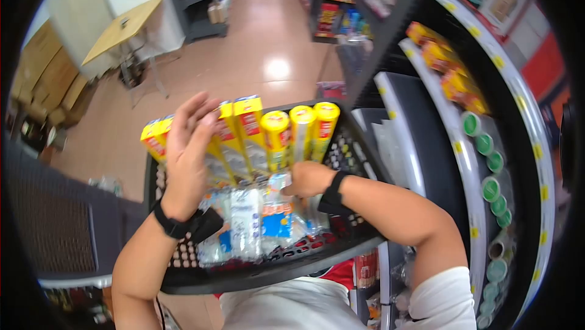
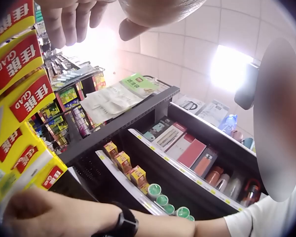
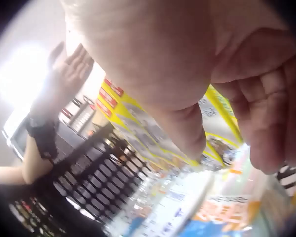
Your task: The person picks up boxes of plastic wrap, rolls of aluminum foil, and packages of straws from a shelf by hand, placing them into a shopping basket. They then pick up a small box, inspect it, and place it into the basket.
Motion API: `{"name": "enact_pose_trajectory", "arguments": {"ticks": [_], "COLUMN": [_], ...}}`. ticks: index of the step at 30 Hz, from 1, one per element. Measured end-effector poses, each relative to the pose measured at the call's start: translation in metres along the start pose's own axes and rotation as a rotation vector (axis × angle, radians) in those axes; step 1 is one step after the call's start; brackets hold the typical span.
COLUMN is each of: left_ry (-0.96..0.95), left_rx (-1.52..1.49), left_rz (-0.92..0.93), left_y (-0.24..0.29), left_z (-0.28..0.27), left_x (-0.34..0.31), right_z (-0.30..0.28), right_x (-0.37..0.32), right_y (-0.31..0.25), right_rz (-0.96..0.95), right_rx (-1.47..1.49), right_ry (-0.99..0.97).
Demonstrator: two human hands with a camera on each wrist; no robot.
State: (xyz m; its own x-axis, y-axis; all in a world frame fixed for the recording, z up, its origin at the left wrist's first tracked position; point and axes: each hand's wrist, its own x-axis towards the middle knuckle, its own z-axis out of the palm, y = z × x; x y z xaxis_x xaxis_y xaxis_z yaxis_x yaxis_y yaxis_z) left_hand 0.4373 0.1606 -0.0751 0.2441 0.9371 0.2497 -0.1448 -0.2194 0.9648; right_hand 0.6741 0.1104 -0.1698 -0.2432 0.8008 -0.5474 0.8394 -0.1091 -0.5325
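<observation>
A black plastic basket (image 1: 244,282) stands in front of the person, with yellow boxes (image 1: 248,124) and yellow tubes (image 1: 276,127) upright along its far side. Clear plastic packets (image 1: 246,223) lie on the near side, one of them a packet with an orange and blue label (image 1: 277,223). Down inside the basket, the right hand (image 1: 309,179) is at the top of that labelled packet. Its thumb and fingers stand apart around the packet's upper end (image 3: 237,173) in the right wrist view. The left hand (image 1: 187,147) is raised over the boxes with extended fingers, holding nothing.
Shelves on the right hold green-lidded containers (image 1: 491,190) and small orange packs (image 1: 445,56). A folding table (image 1: 125,28) and cardboard boxes (image 1: 46,77) stand at the far left. Ahead, a tiled aisle (image 1: 268,43) runs between shelf units.
</observation>
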Motion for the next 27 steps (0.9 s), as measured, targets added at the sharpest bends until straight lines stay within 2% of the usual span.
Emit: {"name": "enact_pose_trajectory", "arguments": {"ticks": [2, 4, 5, 7, 11, 13, 18, 20, 23, 24, 26, 27], "left_ry": [-0.042, -0.035, -0.052, -0.052, -0.062, -0.064, -0.040, -0.046, -0.064, -0.075, -0.061, -0.078], "left_rx": [0.014, 0.049, 0.035, 0.002, 0.004, -0.004, 0.053, 0.056, 0.049, 0.047, 0.063, 0.067], "left_rz": [-0.011, -0.023, -0.023, -0.007, -0.019, -0.021, -0.010, -0.014, -0.026, -0.040, -0.030, -0.006], "left_y": [0.001, 0.004, 0.004, 0.006, 0.013, 0.012, 0.010, 0.009, 0.004, 0.001, 0.000, 0.003], "left_z": [-0.001, 0.000, 0.000, 0.004, 0.004, 0.004, 0.004, 0.004, 0.002, -0.001, 0.000, -0.001], "left_x": [-0.002, -0.005, -0.005, -0.005, -0.006, -0.006, -0.006, -0.006, -0.004, -0.005, -0.004, -0.003], "right_z": [0.014, 0.038, 0.037, 0.047, 0.069, 0.059, 0.032, 0.034, 0.041, 0.021, 0.020, 0.010], "right_x": [0.016, 0.028, 0.025, 0.027, 0.043, 0.038, 0.029, 0.034, 0.035, 0.010, 0.018, 0.007], "right_y": [0.013, 0.026, 0.020, 0.016, 0.027, 0.018, 0.003, 0.005, 0.013, 0.000, 0.010, 0.003], "right_rz": [0.081, 0.085, 0.144, 0.097, 0.002, 0.120, 0.152, 0.074, 0.019, 0.086, 0.129, 0.192], "right_rx": [-0.146, -0.190, -0.009, 0.100, 0.188, 0.223, 0.309, 0.138, 0.063, 0.053, -0.245, -0.299], "right_ry": [-0.035, 0.066, -0.052, -0.050, 0.059, 0.098, 0.048, 0.029, 0.060, 0.003, -0.031, -0.013]}}
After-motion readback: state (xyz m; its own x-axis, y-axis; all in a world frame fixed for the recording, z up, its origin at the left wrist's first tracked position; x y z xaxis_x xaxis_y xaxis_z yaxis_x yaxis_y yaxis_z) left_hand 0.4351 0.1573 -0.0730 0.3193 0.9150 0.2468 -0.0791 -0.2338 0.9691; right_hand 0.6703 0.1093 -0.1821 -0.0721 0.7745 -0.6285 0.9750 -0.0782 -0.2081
